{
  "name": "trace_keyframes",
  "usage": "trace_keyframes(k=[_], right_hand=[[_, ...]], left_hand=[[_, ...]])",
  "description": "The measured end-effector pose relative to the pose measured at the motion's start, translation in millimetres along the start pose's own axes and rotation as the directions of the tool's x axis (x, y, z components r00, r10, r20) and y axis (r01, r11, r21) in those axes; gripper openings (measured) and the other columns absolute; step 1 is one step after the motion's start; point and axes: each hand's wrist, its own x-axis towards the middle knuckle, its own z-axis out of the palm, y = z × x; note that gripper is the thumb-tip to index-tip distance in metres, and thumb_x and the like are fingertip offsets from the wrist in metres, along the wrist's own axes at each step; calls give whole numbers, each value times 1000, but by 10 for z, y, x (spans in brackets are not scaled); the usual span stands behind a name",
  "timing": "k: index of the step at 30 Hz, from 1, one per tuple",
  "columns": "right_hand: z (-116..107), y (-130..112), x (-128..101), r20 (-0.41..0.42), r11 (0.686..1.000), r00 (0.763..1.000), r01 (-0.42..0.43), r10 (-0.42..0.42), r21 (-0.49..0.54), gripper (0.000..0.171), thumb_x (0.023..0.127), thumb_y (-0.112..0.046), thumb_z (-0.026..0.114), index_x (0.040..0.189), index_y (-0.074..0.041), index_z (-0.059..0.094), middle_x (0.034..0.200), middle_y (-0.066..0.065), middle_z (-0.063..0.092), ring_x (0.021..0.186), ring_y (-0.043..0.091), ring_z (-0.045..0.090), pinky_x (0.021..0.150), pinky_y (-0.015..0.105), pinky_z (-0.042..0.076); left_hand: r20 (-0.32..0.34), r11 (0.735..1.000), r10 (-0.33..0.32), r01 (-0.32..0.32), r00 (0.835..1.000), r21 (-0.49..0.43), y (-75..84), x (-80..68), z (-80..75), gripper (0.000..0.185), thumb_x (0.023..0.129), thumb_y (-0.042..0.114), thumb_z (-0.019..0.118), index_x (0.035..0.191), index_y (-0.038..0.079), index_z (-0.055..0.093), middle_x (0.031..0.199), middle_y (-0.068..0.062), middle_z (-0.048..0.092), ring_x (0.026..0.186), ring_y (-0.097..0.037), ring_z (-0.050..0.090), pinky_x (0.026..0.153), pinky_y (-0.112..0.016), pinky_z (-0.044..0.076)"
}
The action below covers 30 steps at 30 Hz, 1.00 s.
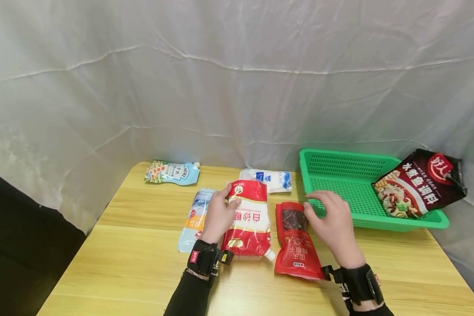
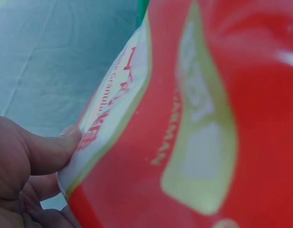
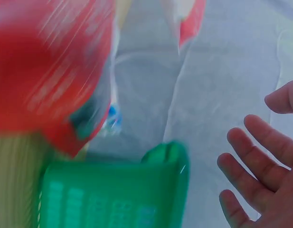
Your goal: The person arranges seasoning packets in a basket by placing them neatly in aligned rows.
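My left hand pinches the left edge of a red and white sugar pouch with a white spout at its near right corner. In the left wrist view the thumb presses on the pouch's face, with fingers partly hidden behind its edge. Over the right side of a red bag of dried chilies hovers my right hand. Its fingers are spread and relaxed in the right wrist view, holding nothing. The chili bag has a clear window at its far end.
A light blue and orange pouch lies partly under my left hand. Behind are a Heinz pouch and a white and blue packet. At the right stands a green basket, with a dark seasoning bag leaning over its right end.
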Motion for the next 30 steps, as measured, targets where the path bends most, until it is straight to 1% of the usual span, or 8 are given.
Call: trace_keyframes(k=[3, 6, 8, 10, 16, 21, 25, 30], right_hand=[[64, -116, 24, 27, 999, 1000, 1, -2, 53, 25, 88, -6, 77, 112, -1, 72, 116, 19, 71, 108, 40, 64, 90, 54, 44], [134, -225, 39, 94, 994, 995, -45, 36, 101, 31, 91, -9, 77, 120, -1, 70, 119, 16, 70, 108, 37, 65, 91, 54, 49], [183, -297, 44, 169, 983, 982, -112, 87, 148, 35, 94, -12, 75, 127, -3, 68, 123, 14, 68, 107, 33, 66, 90, 52, 55], [233, -373, 55, 254, 961, 956, -200, 148, 192, 41, 98, -17, 73, 135, -5, 64, 126, 12, 67, 106, 29, 67, 86, 49, 59], [387, -571, 113, 470, 828, 824, -481, 316, 288, 67, 101, -30, 70, 157, -9, 42, 141, 14, 62, 110, 28, 69, 87, 41, 61], [489, -613, 121, 560, 677, 750, -618, 353, 400, 78, 100, -23, 71, 163, -8, 28, 150, 21, 54, 107, 31, 72, 78, 39, 64], [529, -616, 106, 591, 579, 723, -668, 358, 467, 80, 99, -13, 72, 164, -5, 25, 153, 24, 50, 104, 35, 74, 71, 42, 65], [531, -621, 107, 569, 553, 730, -671, 377, 494, 78, 97, -8, 74, 162, -3, 30, 149, 27, 53, 103, 35, 74, 70, 42, 65]], left_hand=[[-15, 999, 11, -12, 1000, -30, 57, -31, -28, 64, 103, 18, 67, 160, 10, 39, 125, -14, 56, 93, -22, 63, 77, -37, 59], [-32, 999, 27, -28, 999, -43, 96, -60, -53, 65, 102, 19, 68, 160, 12, 40, 124, -12, 57, 94, -21, 64, 77, -36, 60], [-40, 998, 36, -38, 999, -48, 116, -81, -67, 65, 102, 20, 69, 160, 14, 41, 125, -11, 57, 95, -21, 64, 78, -36, 61], [-45, 997, 48, -51, 998, -54, 133, -99, -75, 65, 101, 21, 69, 160, 15, 41, 128, -10, 57, 96, -21, 65, 80, -36, 61], [-64, 992, 79, -85, 995, -95, 194, -146, -92, 65, 101, 19, 70, 159, 13, 43, 132, -10, 57, 99, -23, 65, 82, -39, 60], [-83, 989, 80, -90, 993, -114, 235, -179, -101, 65, 100, 20, 71, 158, 14, 44, 131, -9, 58, 101, -23, 67, 83, -40, 62], [-72, 987, 90, -98, 993, -126, 246, -184, -99, 64, 100, 20, 71, 158, 13, 45, 134, -10, 57, 103, -24, 67, 83, -40, 62], [-61, 988, 92, -99, 994, -119, 254, -166, -86, 64, 100, 21, 71, 158, 13, 45, 136, -9, 56, 103, -23, 67, 82, -39, 62]])
